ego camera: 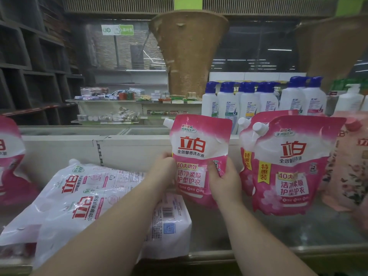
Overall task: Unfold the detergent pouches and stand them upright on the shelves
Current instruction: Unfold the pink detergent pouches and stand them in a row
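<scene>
A pink detergent pouch [199, 148] with a white spout stands upright above the shelf [298, 234], held between both hands. My left hand [164, 170] grips its left edge at mid-height. My right hand [222, 179] grips its lower right side, thumb on the front. To the right, two more pink pouches [288, 166] stand upright, one behind the other. On the left, a stack of flat pouches [83, 198] lies with white backs up.
A pale pink floral pouch [350, 168] stands at the far right. Another pink pouch [10, 160] shows at the left edge. White bottles with blue caps [249, 100] line the rear shelf. Further shelves with small goods lie beyond.
</scene>
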Demonstrator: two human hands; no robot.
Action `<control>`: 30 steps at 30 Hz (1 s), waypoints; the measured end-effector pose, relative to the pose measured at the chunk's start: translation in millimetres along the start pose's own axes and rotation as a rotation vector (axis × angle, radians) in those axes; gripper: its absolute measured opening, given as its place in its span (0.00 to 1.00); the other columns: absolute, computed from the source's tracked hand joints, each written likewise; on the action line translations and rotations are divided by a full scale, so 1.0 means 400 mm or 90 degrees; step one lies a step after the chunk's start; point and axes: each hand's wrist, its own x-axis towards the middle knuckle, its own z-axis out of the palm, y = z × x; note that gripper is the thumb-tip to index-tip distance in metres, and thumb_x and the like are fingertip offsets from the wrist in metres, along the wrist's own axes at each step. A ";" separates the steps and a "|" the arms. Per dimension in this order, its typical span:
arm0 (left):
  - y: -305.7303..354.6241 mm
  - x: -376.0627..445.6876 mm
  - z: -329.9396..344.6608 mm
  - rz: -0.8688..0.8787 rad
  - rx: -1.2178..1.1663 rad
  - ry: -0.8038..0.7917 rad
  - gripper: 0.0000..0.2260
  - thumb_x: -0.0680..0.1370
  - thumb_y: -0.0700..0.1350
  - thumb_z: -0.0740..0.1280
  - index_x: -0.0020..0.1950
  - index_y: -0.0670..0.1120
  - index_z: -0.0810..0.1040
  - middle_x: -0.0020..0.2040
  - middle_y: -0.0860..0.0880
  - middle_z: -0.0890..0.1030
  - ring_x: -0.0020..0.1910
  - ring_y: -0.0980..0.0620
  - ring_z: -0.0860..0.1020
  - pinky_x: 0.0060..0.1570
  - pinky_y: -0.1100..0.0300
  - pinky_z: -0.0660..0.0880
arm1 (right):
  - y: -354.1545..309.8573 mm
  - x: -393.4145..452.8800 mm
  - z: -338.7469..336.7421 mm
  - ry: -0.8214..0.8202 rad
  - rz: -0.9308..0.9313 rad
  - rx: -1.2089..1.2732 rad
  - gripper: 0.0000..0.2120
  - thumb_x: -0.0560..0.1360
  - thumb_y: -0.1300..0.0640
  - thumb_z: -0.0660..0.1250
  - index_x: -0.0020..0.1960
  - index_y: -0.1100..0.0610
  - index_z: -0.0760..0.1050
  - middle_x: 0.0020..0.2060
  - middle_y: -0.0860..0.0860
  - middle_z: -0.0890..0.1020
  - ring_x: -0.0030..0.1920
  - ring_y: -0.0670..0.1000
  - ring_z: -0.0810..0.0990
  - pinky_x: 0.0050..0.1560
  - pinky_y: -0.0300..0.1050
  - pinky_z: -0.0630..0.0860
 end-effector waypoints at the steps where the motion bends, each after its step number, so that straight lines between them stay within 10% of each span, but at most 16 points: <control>1: -0.004 -0.011 -0.001 0.002 -0.020 -0.011 0.18 0.77 0.33 0.55 0.58 0.49 0.76 0.47 0.45 0.87 0.44 0.44 0.87 0.40 0.43 0.86 | 0.001 0.002 0.002 0.010 0.002 0.006 0.07 0.83 0.51 0.69 0.61 0.43 0.77 0.48 0.40 0.86 0.45 0.39 0.85 0.39 0.35 0.80; 23: -0.071 -0.022 0.001 0.119 -0.056 -0.052 0.28 0.72 0.28 0.58 0.58 0.57 0.82 0.48 0.52 0.88 0.46 0.47 0.88 0.42 0.46 0.86 | -0.003 0.051 0.008 0.074 0.045 -0.080 0.22 0.80 0.35 0.63 0.50 0.55 0.77 0.38 0.46 0.84 0.35 0.39 0.82 0.28 0.32 0.72; 30: -0.083 -0.001 0.002 0.142 0.020 0.025 0.20 0.84 0.42 0.56 0.59 0.64 0.81 0.46 0.57 0.88 0.46 0.52 0.87 0.48 0.47 0.86 | -0.010 0.064 0.006 0.061 0.031 -0.059 0.19 0.83 0.39 0.63 0.45 0.54 0.75 0.37 0.48 0.84 0.31 0.34 0.82 0.25 0.28 0.71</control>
